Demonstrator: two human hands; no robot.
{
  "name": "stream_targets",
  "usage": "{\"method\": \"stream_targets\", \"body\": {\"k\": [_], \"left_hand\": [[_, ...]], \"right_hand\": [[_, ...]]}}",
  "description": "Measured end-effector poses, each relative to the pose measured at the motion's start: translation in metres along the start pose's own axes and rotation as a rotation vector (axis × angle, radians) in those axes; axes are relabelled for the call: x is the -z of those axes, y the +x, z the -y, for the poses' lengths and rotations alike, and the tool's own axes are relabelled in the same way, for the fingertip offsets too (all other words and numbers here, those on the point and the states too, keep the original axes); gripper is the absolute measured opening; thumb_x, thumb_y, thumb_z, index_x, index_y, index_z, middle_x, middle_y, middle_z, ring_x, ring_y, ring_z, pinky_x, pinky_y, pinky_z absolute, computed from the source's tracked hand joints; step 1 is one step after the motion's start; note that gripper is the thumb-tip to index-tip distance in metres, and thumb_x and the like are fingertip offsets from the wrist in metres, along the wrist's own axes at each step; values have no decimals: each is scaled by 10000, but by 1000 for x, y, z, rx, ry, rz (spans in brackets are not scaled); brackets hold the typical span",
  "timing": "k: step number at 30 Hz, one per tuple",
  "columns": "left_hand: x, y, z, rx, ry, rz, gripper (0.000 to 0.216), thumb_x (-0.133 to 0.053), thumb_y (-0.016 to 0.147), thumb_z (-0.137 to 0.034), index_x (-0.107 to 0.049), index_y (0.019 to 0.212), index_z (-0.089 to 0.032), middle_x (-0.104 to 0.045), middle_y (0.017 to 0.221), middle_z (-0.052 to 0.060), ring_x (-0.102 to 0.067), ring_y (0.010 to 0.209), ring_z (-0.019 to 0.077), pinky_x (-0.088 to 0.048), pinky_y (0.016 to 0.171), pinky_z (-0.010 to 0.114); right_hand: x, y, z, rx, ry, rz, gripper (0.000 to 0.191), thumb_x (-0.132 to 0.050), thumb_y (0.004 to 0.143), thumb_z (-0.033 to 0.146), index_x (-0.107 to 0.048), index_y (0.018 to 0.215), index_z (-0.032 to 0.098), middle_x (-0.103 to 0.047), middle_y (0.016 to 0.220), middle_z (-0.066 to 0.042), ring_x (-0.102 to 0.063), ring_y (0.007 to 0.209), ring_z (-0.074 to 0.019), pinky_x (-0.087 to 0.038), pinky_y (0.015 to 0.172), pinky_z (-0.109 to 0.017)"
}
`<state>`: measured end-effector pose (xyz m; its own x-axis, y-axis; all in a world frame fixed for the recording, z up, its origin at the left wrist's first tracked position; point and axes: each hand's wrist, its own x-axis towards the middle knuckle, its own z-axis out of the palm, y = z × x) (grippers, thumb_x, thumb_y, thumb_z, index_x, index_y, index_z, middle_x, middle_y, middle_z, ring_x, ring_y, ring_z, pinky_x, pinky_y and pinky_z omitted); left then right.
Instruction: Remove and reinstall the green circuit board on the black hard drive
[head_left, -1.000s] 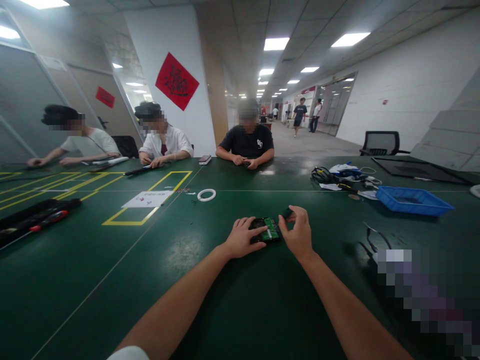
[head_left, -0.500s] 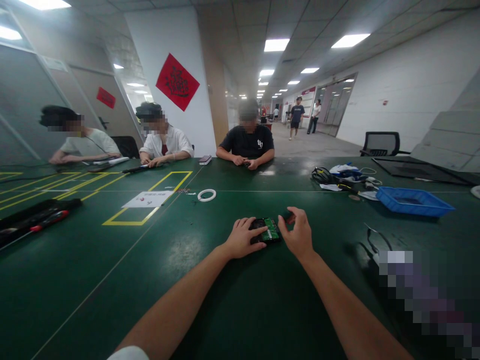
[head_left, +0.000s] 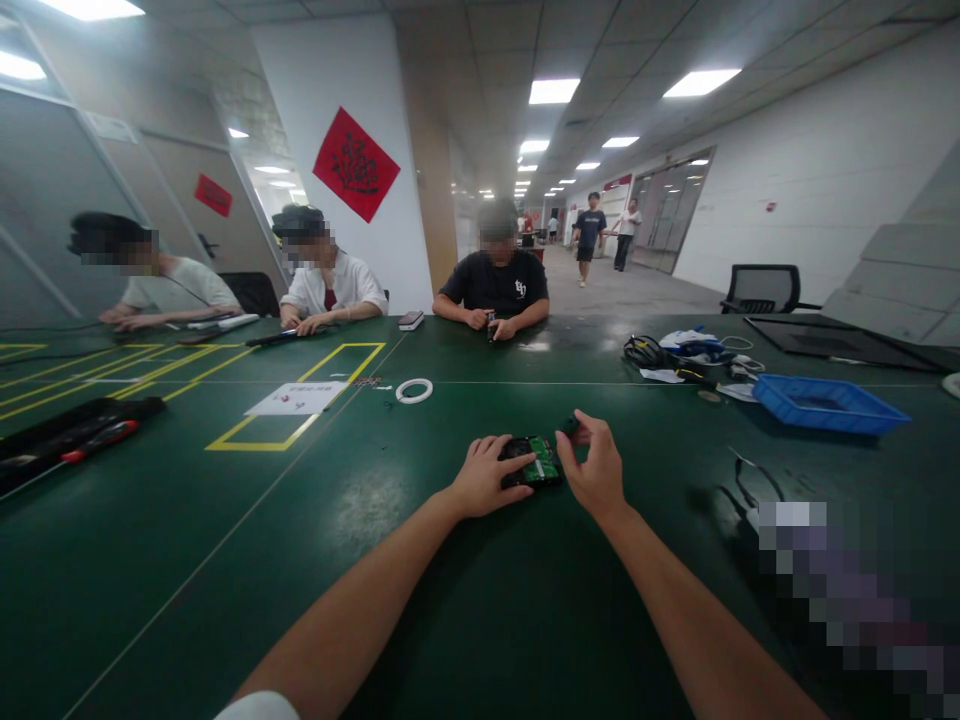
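Observation:
A small black device with a green circuit board [head_left: 538,465] lies on the green table [head_left: 375,560] in front of me. My left hand [head_left: 484,477] rests on its left side, fingers laid over it and pressing it down. My right hand [head_left: 596,467] is at its right edge, fingers pinched round a small dark tool [head_left: 571,426] that stands over the board; only the tool's top shows.
A white tape ring [head_left: 413,390] and a paper sheet [head_left: 297,398] in a yellow marked box lie ahead on the left. Red-handled tools [head_left: 90,440] are far left, a blue tray [head_left: 825,402] and cables [head_left: 675,352] to the right. Three people sit across the table.
My hands and the board stay in place; my right hand's fingers shift slightly round the tool. The person opposite now holds a small object upright.

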<state>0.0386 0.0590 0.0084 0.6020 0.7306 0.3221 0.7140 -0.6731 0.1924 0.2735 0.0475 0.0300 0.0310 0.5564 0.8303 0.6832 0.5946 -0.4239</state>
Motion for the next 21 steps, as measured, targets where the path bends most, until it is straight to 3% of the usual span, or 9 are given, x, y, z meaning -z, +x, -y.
{"method": "stream_targets", "body": {"k": [4, 12, 18, 21], "left_hand": [[-1, 0, 0, 10, -2, -5, 634, -630, 848, -657, -518, 1433, -441, -339, 1554, 74, -358, 1342, 391, -283, 1090, 586], [-1, 0, 1, 13, 7, 6, 646, -606, 858, -669, -487, 1453, -448, -328, 1552, 75, -346, 1350, 388, -281, 1095, 583], [-1, 0, 0, 13, 17, 10, 648, -605, 859, -668, -485, 1454, -443, -324, 1550, 82, -350, 1347, 387, -283, 1093, 577], [0, 0, 0, 9, 16, 14, 652, -600, 862, -668, -479, 1460, -437, -322, 1552, 86, -345, 1349, 391, -277, 1094, 585]], "right_hand": [[-5, -1, -1, 6, 92, -23, 495, -580, 957, 269, -386, 1407, 195, -565, 1332, -169, -691, 1005, -233, -615, 836, -427], [2, 3, -6, 71, -33, -51, 439, -623, 930, 284, -495, 1343, 203, -596, 1172, -137, -661, 942, -236, -622, 797, -432], [3, 5, -4, 76, 10, -44, 450, -587, 941, 256, -449, 1367, 212, -550, 1304, -154, -653, 1012, -240, -625, 816, -431], [4, 6, -1, 54, 5, -45, 430, -611, 929, 274, -457, 1327, 213, -564, 1254, -145, -654, 927, -224, -626, 753, -411]]}}
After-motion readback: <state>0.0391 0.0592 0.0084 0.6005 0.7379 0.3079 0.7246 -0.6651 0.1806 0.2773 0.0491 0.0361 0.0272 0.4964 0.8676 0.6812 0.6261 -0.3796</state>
